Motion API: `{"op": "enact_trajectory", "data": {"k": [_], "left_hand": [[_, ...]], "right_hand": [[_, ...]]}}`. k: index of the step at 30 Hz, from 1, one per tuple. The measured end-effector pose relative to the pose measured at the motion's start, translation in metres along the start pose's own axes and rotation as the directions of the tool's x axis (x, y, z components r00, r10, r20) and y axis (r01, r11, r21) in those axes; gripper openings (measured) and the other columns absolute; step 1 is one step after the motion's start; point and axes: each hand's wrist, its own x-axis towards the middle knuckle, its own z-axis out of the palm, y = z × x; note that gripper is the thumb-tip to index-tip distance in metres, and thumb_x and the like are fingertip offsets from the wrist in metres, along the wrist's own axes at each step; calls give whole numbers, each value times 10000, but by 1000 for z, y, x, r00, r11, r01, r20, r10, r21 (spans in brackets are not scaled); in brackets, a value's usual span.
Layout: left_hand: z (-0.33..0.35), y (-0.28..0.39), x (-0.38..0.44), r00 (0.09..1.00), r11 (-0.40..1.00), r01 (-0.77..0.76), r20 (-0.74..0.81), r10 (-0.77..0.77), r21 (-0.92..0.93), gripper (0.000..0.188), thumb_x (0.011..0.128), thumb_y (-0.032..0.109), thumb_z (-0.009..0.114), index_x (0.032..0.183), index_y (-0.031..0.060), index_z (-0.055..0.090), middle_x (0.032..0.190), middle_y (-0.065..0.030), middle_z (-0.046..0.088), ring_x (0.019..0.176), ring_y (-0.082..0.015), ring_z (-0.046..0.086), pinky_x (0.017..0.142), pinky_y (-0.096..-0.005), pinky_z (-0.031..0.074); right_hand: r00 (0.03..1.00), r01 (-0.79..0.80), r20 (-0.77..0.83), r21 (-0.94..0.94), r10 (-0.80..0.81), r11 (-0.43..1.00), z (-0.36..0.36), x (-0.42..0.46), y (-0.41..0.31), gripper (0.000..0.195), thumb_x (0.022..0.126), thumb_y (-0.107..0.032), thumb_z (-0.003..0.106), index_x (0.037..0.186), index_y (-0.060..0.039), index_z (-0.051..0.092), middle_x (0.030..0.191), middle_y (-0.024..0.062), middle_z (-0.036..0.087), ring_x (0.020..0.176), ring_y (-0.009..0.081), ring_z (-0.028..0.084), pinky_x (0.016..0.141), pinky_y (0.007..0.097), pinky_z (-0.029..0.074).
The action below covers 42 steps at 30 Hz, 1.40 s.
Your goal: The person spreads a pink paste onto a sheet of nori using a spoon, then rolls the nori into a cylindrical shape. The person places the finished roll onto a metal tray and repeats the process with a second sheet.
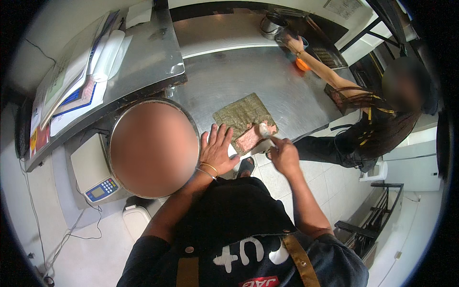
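A green sheet of nori (242, 110) lies near the table's front edge, with white material partly showing under its near end. Pink paste (250, 138) is spread in a band across the nearer part of the sheet. My right hand (285, 156) grips the handle of a spoon-like utensil (264, 130), whose pale head rests on the paste at the right. Flat and with fingers apart, my left hand (219, 151) lies at the sheet's left edge, holding nothing. Close beside it stands a large round metal pot (196, 118); its pinkish contents are blurred.
A digital scale (94, 168) sits left of the pot. Papers (71, 79) lie on a raised metal shelf (154, 46). Across the steel table (222, 79), a co-worker's hand (294, 44) reaches to a metal pot (273, 25) and an orange bowl (303, 65).
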Motion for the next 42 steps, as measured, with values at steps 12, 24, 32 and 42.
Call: {"op": "enact_trajectory", "data": {"k": [12,24,32,42], "left_hand": [[0,1,1,1000,1000,-5,-16,5,-13,949,882,558,755,1686,165,440,1756,-212,339,1667,-441,213,1304,-615,127],[2,0,-1,1000,999,6,-26,-7,-35,920,852,569,763,1640,152,533,1762,-213,352,1670,-440,235,1304,-629,151],[-2,7,4,996,997,71,48,-71,9,945,828,558,791,1641,165,514,1771,-183,342,1685,-402,213,1320,-653,157],[4,7,2,989,993,86,109,-95,84,1031,842,616,799,1706,220,399,1818,-178,234,1694,-440,158,1320,-679,132]], "right_hand": [[836,542,233,-205,-497,815,-71,177,37,209,954,-67,688,1059,-175,833,1105,43,799,1133,271,728,1133,537,406],[702,606,449,31,-552,795,12,227,45,297,864,-112,773,1104,-266,852,1157,17,803,1244,240,693,1299,573,214],[537,794,412,48,-736,606,-1,206,47,391,804,-83,776,1150,-247,853,1212,27,779,1322,282,639,1275,519,267],[544,796,567,-118,-618,593,-32,132,59,423,941,-153,649,1345,-179,769,1184,118,775,916,352,776,754,492,625]]}}
